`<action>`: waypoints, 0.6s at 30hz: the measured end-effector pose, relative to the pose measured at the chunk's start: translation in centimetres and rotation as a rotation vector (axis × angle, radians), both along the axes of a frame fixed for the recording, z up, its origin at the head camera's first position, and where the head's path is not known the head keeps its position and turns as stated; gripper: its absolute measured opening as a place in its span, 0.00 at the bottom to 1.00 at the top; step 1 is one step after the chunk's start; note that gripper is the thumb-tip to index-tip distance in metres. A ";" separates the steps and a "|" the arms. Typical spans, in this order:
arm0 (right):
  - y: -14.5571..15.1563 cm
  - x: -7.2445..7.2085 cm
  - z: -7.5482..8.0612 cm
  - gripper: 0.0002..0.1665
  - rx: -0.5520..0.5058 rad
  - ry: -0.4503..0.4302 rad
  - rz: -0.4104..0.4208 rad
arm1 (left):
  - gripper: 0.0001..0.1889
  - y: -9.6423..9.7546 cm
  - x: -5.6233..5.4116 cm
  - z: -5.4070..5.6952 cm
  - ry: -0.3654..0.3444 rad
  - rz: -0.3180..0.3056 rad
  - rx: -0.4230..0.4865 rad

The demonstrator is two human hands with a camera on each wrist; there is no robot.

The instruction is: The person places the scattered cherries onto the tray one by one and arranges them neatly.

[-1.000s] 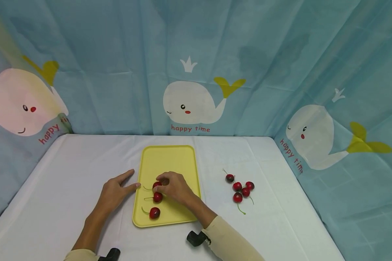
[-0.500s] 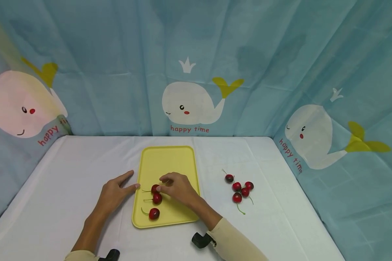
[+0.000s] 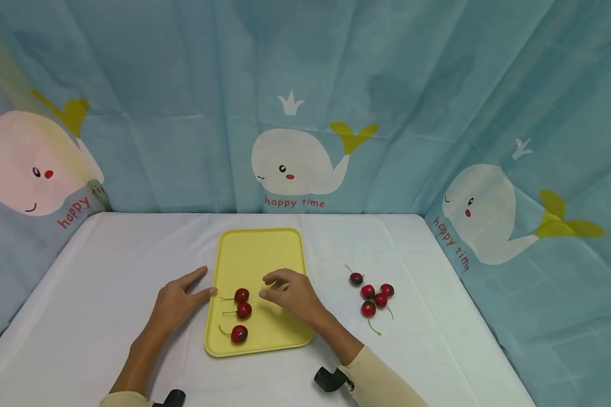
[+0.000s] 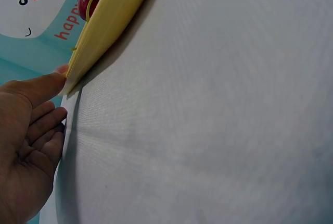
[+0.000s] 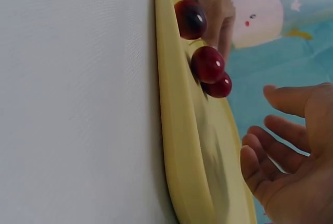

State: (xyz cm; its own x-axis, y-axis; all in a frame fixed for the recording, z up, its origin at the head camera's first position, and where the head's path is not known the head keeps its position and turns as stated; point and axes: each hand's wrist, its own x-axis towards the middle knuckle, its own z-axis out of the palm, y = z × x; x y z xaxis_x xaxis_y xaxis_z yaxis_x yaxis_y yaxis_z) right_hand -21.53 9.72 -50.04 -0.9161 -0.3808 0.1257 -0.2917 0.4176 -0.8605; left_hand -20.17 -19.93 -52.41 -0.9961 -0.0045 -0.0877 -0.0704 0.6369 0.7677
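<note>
Three dark red cherries lie in a column on the left part of a yellow tray [image 3: 261, 249], stems pointing left: a far cherry [image 3: 241, 295], a middle cherry [image 3: 244, 310] close by it, and a near cherry [image 3: 239, 334] a little apart. My right hand [image 3: 296, 297] hovers over the tray to the right of the far cherry, thumb and fingers apart, holding nothing; the right wrist view shows the gap between its thumb and fingers. My left hand [image 3: 175, 302] touches the tray's left rim with its thumb tip, the other fingers loosely extended beside it.
On the white tablecloth [image 3: 438, 350] right of the tray lies a cluster of several cherries [image 3: 368, 291] with stems. A blue curtain [image 3: 193, 102] printed with whales surrounds the table at the back and sides.
My right hand has let go of the far cherry and drawn away to the right, its fingers parting. That cherry now rests beside the middle one. The left hand stays at the rim.
</note>
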 end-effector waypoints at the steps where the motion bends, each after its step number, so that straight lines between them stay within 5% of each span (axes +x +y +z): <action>1: 0.1 0.1 0.0 0.22 -0.003 -0.001 -0.001 | 0.43 0.0 0.0 0.0 0.003 -0.001 0.000; 18: 2.4 0.7 0.3 0.22 -0.051 -0.040 -0.033 | 0.43 0.0 0.0 -0.1 0.003 0.001 0.003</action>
State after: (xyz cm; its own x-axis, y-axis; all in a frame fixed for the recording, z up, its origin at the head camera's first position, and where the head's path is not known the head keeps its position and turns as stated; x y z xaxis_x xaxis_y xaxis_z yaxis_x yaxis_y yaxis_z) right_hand -20.85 12.13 -49.79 -0.9327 -0.3443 0.1071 -0.2432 0.3815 -0.8918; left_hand -20.16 -19.92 -52.50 -0.9964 -0.0055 -0.0844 -0.0687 0.6349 0.7696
